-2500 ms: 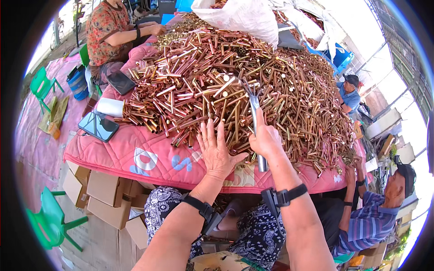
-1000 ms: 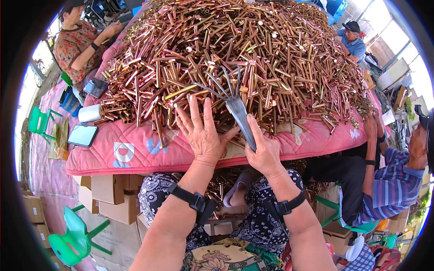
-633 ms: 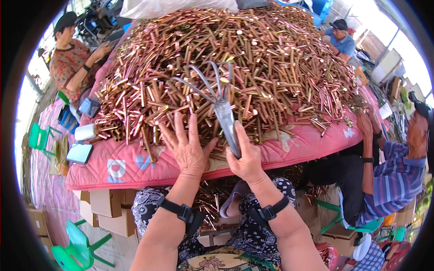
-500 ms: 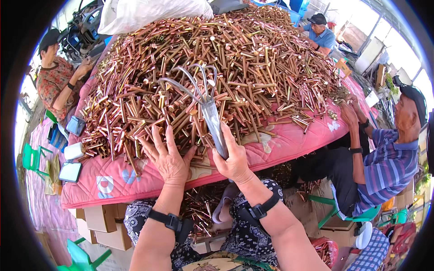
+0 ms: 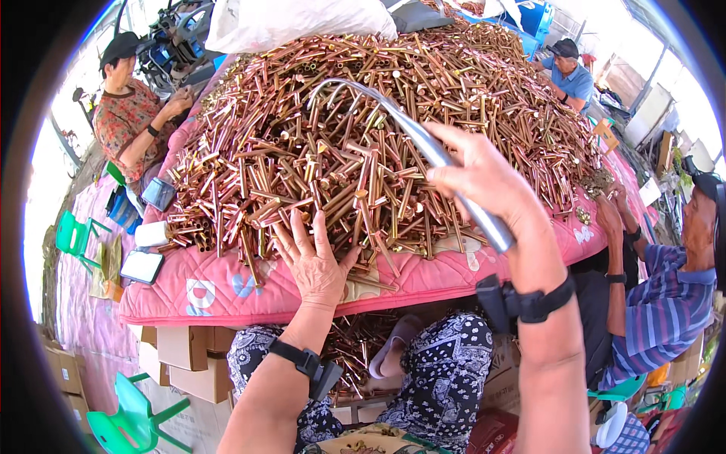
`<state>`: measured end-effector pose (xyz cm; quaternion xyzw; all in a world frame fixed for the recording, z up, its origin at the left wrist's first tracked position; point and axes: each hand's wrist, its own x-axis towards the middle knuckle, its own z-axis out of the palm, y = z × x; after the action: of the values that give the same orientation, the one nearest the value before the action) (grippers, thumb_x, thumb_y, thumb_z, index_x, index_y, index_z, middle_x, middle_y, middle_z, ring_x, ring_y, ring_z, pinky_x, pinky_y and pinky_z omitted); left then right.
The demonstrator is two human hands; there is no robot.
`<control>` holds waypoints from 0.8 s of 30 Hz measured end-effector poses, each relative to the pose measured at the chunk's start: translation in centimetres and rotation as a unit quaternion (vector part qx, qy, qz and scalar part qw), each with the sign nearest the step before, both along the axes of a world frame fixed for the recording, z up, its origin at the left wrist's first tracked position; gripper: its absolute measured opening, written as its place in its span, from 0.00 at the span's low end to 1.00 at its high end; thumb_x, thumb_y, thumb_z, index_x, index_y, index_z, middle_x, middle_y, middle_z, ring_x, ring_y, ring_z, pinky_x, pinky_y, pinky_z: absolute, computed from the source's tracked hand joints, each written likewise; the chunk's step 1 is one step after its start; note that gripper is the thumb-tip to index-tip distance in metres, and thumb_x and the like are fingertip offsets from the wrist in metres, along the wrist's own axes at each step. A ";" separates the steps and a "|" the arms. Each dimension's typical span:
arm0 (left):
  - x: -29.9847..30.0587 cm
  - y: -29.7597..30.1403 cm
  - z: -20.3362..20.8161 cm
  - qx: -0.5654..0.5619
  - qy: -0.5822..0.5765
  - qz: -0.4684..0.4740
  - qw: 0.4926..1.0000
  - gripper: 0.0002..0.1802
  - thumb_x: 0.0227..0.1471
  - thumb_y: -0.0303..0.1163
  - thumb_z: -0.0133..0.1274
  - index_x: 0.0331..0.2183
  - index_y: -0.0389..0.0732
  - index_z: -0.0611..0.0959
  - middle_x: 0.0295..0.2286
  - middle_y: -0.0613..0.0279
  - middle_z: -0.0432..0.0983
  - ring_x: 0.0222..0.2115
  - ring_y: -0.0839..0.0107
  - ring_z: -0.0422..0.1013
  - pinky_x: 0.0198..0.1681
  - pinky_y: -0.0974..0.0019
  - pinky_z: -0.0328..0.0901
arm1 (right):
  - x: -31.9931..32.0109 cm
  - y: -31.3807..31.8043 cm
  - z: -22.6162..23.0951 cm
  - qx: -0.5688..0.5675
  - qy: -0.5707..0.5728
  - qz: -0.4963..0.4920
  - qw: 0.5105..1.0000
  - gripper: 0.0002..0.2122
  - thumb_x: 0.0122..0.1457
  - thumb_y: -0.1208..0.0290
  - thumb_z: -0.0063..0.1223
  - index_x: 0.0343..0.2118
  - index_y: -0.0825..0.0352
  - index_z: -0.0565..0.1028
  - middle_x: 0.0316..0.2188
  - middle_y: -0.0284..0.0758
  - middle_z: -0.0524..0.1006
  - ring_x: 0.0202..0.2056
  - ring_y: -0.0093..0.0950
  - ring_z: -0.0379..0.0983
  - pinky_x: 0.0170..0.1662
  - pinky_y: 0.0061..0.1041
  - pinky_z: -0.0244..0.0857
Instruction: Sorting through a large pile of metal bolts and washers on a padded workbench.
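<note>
"What's on the left?"

"A phone (image 5: 142,266) on the pink quilt (image 5: 249,299), with a white container (image 5: 152,234) just beyond it."

"And the left hand (image 5: 316,272)?"

"Palm down, fingers spread, gripping nothing, at the near edge of the pile of metal rods (image 5: 370,163) heaped on the quilt."

"Next?"

"A steel hand rake (image 5: 423,140), curved tines over the pile; I can't tell if they touch it. Farther right, the right hand (image 5: 488,178), slightly blurred, is wrapped around its handle."
</note>
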<state>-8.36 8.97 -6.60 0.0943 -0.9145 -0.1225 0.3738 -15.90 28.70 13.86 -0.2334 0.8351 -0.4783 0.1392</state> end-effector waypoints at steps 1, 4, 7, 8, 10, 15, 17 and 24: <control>0.0 0.2 0.0 0.003 -0.005 0.000 1.000 0.52 0.31 0.46 0.65 0.56 0.46 0.58 0.58 0.49 0.45 0.58 0.39 0.39 0.58 0.39 0.39 | -0.6 0.2 0.7 0.025 0.003 0.004 1.000 0.28 0.48 0.76 0.51 0.55 0.69 0.61 0.18 0.31 0.70 0.12 0.19 0.63 0.13 0.20 0.58; -0.3 0.1 -0.5 0.008 -0.002 -0.020 1.000 0.51 0.31 0.46 0.65 0.56 0.46 0.59 0.58 0.49 0.45 0.58 0.39 0.39 0.58 0.40 0.39 | -1.7 1.0 0.3 -0.025 0.109 -0.048 0.993 0.28 0.46 0.75 0.53 0.54 0.69 0.63 0.17 0.32 0.70 0.14 0.19 0.66 0.15 0.21 0.60; -0.2 -0.3 -0.3 -0.001 0.016 0.000 1.000 0.51 0.31 0.46 0.65 0.56 0.48 0.59 0.57 0.48 0.46 0.58 0.38 0.41 0.58 0.40 0.40 | -2.3 3.2 -0.8 0.011 0.189 -0.139 0.972 0.28 0.45 0.72 0.55 0.53 0.67 0.63 0.24 0.39 0.75 0.22 0.28 0.73 0.27 0.27 0.67; -0.3 -0.2 -0.6 -0.006 0.023 -0.001 1.000 0.51 0.32 0.47 0.65 0.56 0.48 0.59 0.57 0.49 0.47 0.57 0.38 0.42 0.58 0.40 0.41 | -3.8 5.5 -3.2 0.052 0.278 -0.183 0.942 0.29 0.45 0.71 0.54 0.53 0.67 0.64 0.27 0.42 0.75 0.26 0.33 0.74 0.33 0.29 0.66; -0.4 -0.3 -0.4 -0.006 0.023 -0.006 1.000 0.51 0.32 0.47 0.65 0.56 0.48 0.58 0.57 0.49 0.46 0.57 0.38 0.41 0.58 0.39 0.41 | -5.4 9.4 -7.0 0.102 0.337 -0.278 0.894 0.28 0.44 0.70 0.54 0.53 0.66 0.64 0.32 0.46 0.75 0.35 0.41 0.73 0.41 0.33 0.64; -0.4 -0.3 -0.5 -0.004 0.025 -0.013 1.000 0.52 0.30 0.44 0.66 0.57 0.48 0.58 0.57 0.50 0.46 0.58 0.39 0.41 0.58 0.40 0.41 | -5.9 14.9 -14.8 0.130 0.221 -0.491 0.833 0.27 0.46 0.68 0.52 0.51 0.68 0.63 0.35 0.47 0.75 0.38 0.44 0.72 0.45 0.36 0.62; -0.7 0.1 -0.5 -0.010 0.030 -0.013 0.999 0.52 0.30 0.45 0.66 0.56 0.49 0.59 0.57 0.50 0.47 0.58 0.40 0.41 0.58 0.41 0.42 | -6.7 16.4 -17.4 0.113 0.171 -0.507 0.837 0.32 0.46 0.66 0.54 0.54 0.74 0.57 0.40 0.51 0.73 0.43 0.45 0.70 0.48 0.36 0.60; -0.1 -0.3 -1.0 -0.008 0.032 -0.011 0.999 0.49 0.31 0.50 0.65 0.55 0.51 0.62 0.56 0.51 0.49 0.57 0.39 0.43 0.57 0.39 0.42 | -6.2 16.4 -18.7 0.133 0.049 -0.371 0.918 0.32 0.53 0.54 0.45 0.57 0.70 0.55 0.32 0.46 0.75 0.20 0.34 0.75 0.35 0.31 0.68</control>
<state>-8.42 8.71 -7.60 0.0773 -0.9041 -0.1222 0.4020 -22.05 45.08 -4.83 0.0908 0.9236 -0.3677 -0.0598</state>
